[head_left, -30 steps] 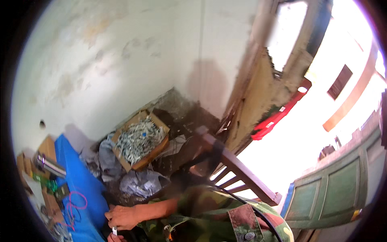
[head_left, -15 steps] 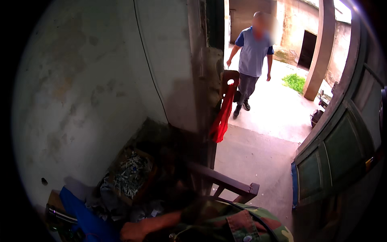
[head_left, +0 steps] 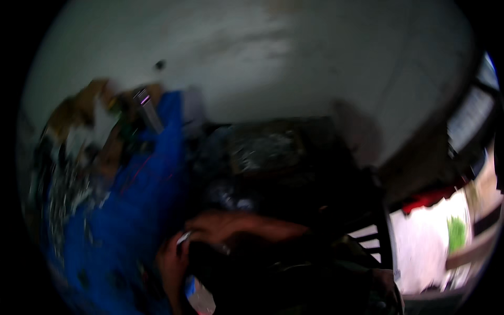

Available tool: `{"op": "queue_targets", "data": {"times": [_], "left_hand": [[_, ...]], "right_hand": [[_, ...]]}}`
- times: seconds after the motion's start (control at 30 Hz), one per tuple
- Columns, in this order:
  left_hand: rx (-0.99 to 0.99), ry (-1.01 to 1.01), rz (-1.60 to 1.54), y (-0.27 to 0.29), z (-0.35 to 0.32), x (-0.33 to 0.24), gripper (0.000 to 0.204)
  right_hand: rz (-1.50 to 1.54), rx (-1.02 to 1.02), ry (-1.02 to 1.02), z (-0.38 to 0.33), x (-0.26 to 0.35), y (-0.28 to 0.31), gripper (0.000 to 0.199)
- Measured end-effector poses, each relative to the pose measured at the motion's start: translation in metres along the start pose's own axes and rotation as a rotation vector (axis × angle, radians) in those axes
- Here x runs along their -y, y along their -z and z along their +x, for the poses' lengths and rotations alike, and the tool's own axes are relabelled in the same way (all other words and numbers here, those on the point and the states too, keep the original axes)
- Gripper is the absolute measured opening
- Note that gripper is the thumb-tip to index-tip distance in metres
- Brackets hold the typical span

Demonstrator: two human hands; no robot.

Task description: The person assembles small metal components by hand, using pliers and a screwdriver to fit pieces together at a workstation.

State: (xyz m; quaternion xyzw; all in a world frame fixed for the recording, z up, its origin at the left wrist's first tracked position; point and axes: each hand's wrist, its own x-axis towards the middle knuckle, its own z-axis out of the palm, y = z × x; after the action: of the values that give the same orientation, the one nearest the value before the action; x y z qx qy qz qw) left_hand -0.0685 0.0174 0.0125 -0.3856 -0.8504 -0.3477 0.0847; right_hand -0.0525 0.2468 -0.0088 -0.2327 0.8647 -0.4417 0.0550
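Observation:
The view is dark and smeared by motion. My left hand (head_left: 171,260) and my right hand (head_left: 203,222) are close together at the lower middle, beside the near part of a blue-covered table (head_left: 105,236). A small pale, shiny piece (head_left: 184,238) shows where they meet. The fingers of my left hand look closed around it; its kind is too blurred to make out. My right forearm reaches in from the right, and the fingers of that hand are lost in shadow and blur.
Many thin metallic pieces (head_left: 71,202) lie along the table's left side. A grey upright device (head_left: 148,110) stands at its back, by the pale wall (head_left: 315,58). A box of small parts (head_left: 268,149) sits right of the table. Dark slats (head_left: 386,241) rise before the bright doorway (head_left: 420,252).
My view has swung left from the doorway to the blue table. The walking person is out of sight. Both hands now show, with a small shiny piece between them.

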Motion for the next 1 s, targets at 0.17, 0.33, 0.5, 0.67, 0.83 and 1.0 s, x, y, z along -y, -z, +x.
{"op": "queue_targets", "data": {"times": [0.17,0.33,0.5,0.67,0.83,1.0], "left_hand": [[-0.1,0.198,-0.014,0.05,-0.032,0.024,0.02],[-0.199,0.368,-0.107,0.064,-0.055,0.008,0.023],[-0.29,0.476,0.025,0.056,-0.068,0.009,0.028],[-0.275,0.377,0.328,0.043,-0.078,0.015,0.047],[-0.233,0.38,0.438,0.04,-0.082,0.013,0.045],[-0.165,0.394,0.487,0.042,-0.085,0.005,0.042]], "right_hand": [[0.043,0.238,0.074,0.068,0.048,-0.001,0.028],[-0.072,0.051,0.34,0.076,0.059,-0.025,0.025],[-0.101,0.138,0.328,0.088,0.051,-0.045,0.022],[-0.016,0.21,0.297,0.09,0.039,-0.055,0.016],[0.154,0.399,0.201,0.095,0.029,-0.059,0.02],[0.298,0.519,0.224,0.104,0.022,-0.063,0.02]]}}
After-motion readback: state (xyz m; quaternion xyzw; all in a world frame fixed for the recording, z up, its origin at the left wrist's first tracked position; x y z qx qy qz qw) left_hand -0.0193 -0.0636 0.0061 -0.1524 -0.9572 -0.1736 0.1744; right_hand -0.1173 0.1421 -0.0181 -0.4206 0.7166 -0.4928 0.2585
